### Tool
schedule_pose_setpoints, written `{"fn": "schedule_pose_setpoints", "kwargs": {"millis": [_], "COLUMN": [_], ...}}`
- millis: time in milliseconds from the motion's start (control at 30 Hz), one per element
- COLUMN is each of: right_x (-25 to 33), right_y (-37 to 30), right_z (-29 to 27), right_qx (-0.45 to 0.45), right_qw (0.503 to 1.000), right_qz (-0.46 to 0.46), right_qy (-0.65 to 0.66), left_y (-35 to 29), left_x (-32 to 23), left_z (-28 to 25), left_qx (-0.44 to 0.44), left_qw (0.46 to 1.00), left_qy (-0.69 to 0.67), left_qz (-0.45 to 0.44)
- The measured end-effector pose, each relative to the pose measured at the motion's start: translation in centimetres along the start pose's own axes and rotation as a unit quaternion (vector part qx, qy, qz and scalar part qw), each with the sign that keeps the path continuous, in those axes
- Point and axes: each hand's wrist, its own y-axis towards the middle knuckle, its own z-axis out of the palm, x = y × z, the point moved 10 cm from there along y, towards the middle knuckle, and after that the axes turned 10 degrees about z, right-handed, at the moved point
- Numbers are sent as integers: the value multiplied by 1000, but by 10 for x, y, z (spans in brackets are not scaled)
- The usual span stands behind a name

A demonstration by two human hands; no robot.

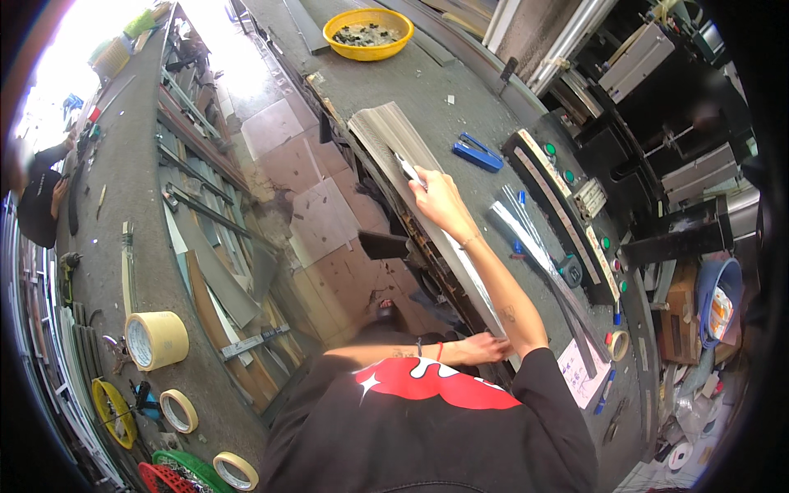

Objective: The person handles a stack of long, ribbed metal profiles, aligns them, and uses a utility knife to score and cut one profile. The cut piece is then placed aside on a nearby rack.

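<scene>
My right hand is closed round a slim white pen-like tool. Its dark tip points at the far part of a bundle of long pale grey profile strips lying along the bench edge. My left hand is lower down, curled at the near end of these strips, its fingers partly hidden. Right of the strips, a blue stapler lies on the grey bench. Several thin shiny metal strips rest farther right, with a dark tape measure beside them.
A yellow basket of small parts stands at the far end. On the right is a long panel with green buttons; near it, a pink written sheet. Across the tiled aisle, another bench holds tape rolls. A person stands beyond.
</scene>
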Motion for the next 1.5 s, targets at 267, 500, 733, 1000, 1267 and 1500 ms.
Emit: {"fn": "schedule_pose_setpoints", "kwargs": {"millis": [267, 500, 733, 1000, 1267, 1500], "right_x": [32, 50, -75, -221, -254, -258], "right_y": [94, 77, -113, -352, -494, -538], "right_z": [26, -58, -154, -220, -220, -180], "right_qx": [-33, -119, -104, -188, -244, -112], "right_qw": [999, 976, 982, 933, 877, 867], "right_qz": [-35, -75, 10, 207, 241, 269], "right_qy": [20, 166, 160, 225, 337, 404], "left_y": [2, -7, -62, -42, 13, 48], "left_x": [-2, -5, 53, 41, -40, -118], "left_z": [-16, -29, -107, -101, -32, 26], "left_qx": [-30, -2, -45, -46, -3, -21], "left_qw": [999, 996, 908, 955, 976, 988], "left_qy": [-43, 63, 264, 172, 145, 92], "left_qz": [-10, -62, -324, -236, -160, -126]}}
